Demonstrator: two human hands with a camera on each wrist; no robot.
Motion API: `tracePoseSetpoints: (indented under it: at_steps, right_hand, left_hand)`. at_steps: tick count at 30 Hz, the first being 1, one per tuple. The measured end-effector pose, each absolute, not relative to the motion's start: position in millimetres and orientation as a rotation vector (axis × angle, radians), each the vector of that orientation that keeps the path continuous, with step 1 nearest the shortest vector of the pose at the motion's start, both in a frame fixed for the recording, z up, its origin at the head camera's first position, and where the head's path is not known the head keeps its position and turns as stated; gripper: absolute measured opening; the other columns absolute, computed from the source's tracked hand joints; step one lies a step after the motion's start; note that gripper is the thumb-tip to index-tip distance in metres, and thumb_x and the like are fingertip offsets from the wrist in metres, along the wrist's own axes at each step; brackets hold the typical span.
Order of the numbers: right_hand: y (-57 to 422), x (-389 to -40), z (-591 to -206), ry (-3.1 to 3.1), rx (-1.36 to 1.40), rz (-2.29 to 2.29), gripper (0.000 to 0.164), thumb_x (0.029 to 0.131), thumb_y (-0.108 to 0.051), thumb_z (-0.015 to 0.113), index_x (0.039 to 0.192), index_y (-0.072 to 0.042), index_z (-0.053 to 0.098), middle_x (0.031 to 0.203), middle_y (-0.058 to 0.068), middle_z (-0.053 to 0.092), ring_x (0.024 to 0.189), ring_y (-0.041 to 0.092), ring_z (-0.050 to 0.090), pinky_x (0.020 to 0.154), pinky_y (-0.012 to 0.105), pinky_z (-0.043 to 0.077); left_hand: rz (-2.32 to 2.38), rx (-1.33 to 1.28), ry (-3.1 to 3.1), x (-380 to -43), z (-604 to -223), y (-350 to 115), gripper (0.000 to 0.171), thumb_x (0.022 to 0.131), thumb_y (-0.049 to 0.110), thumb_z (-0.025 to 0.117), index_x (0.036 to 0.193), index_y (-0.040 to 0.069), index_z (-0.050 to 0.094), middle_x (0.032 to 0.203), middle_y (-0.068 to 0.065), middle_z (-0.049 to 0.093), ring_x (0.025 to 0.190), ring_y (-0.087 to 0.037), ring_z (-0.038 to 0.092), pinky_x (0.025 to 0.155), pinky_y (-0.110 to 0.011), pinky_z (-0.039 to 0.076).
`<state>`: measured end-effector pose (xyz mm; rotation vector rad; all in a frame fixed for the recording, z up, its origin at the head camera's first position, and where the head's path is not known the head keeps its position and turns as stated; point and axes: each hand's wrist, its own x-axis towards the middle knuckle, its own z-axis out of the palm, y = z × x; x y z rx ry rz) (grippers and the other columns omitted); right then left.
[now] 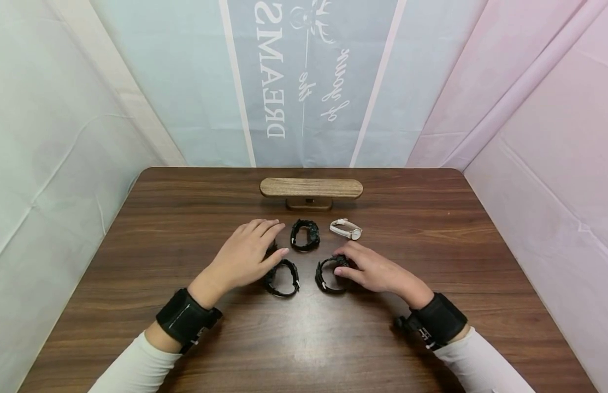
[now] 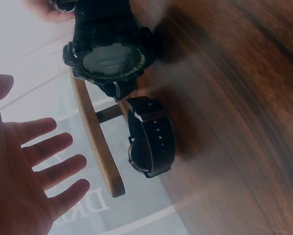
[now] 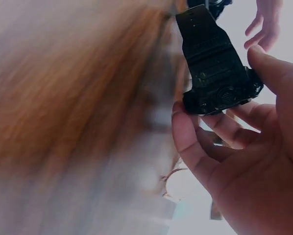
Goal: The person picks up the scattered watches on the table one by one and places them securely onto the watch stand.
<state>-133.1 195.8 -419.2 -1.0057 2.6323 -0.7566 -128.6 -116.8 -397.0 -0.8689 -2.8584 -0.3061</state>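
My left hand (image 1: 246, 252) hovers with its fingers spread out beside a black digital watch (image 1: 296, 275) whose strap is closed in a loop. Behind those fingers another black watch (image 1: 271, 249) is mostly hidden; the left wrist view shows its strap with punched holes (image 2: 158, 139). With thumb and fingers, my right hand (image 1: 375, 270) grips the case of a chunky black watch (image 3: 220, 93). Between the hands and farther back stands one more black watch (image 1: 312, 234). A white-strapped watch (image 1: 354, 233) with a round dial lies just beyond my right fingers.
At the back of the brown wooden table (image 1: 186, 196) stands a wooden bar on a small base (image 1: 311, 188). A printed curtain (image 1: 313, 109) hangs behind the table, and white fabric walls (image 1: 48, 164) close in both sides.
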Motion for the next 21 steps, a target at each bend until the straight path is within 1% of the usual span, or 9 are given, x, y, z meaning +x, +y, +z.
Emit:
tracePoseSetpoints:
  at_steps: [5,10,15,17,21]
  right_hand:
    - [189,-132,-405,2.69,-1.063,-0.822,0.049,0.091,-0.05,0.052,0.124,-0.015,0.054,0.12,-0.006,0.049,0.11,0.008,0.049,0.089,0.034,0.045]
    - [180,-130,-385,2.733,-1.16,-0.864,0.048,0.089,-0.047,0.057,0.125,-0.016,0.052,0.123,-0.006,0.048,0.115,0.008,0.046,0.093,0.033,0.043]
    - [174,-128,-366,2.747,-1.256,-0.918,0.046,0.088,-0.041,0.062,0.124,-0.015,0.052,0.122,-0.006,0.047,0.108,0.007,0.047,0.088,0.029,0.044]
    - [172,-128,-361,2.747,-1.28,-0.94,0.045,0.087,-0.039,0.063,0.124,-0.016,0.052,0.121,-0.006,0.047,0.105,0.006,0.048,0.085,0.027,0.044]
    - [167,-127,-354,2.747,-1.311,-0.976,0.045,0.087,-0.039,0.064,0.125,-0.018,0.052,0.121,-0.008,0.047,0.104,0.004,0.048,0.086,0.025,0.044]
  left_hand:
    - [-0.36,-0.91,-2.821,-129,-391,-110,0.059,0.097,0.055,0.029,0.138,0.016,0.045,0.138,-0.004,0.046,0.125,-0.023,0.042,0.101,-0.046,0.036]
    - [-0.45,-0.98,-2.802,-130,-385,-105,0.056,0.098,0.053,0.029,0.137,0.016,0.044,0.136,-0.002,0.046,0.125,-0.019,0.041,0.103,-0.043,0.036]
    - [-0.615,-1.043,-2.819,-132,-379,-103,0.057,0.097,0.054,0.031,0.139,0.018,0.041,0.138,0.0,0.044,0.128,-0.017,0.04,0.104,-0.04,0.036]
    - [-0.691,-1.063,-2.829,-132,-376,-102,0.057,0.097,0.055,0.031,0.139,0.019,0.04,0.138,0.003,0.043,0.127,-0.015,0.039,0.102,-0.039,0.038]
    - [-0.814,-1.103,-2.833,-132,-371,-99,0.055,0.096,0.055,0.034,0.139,0.022,0.04,0.136,0.006,0.043,0.126,-0.011,0.039,0.098,-0.039,0.042]
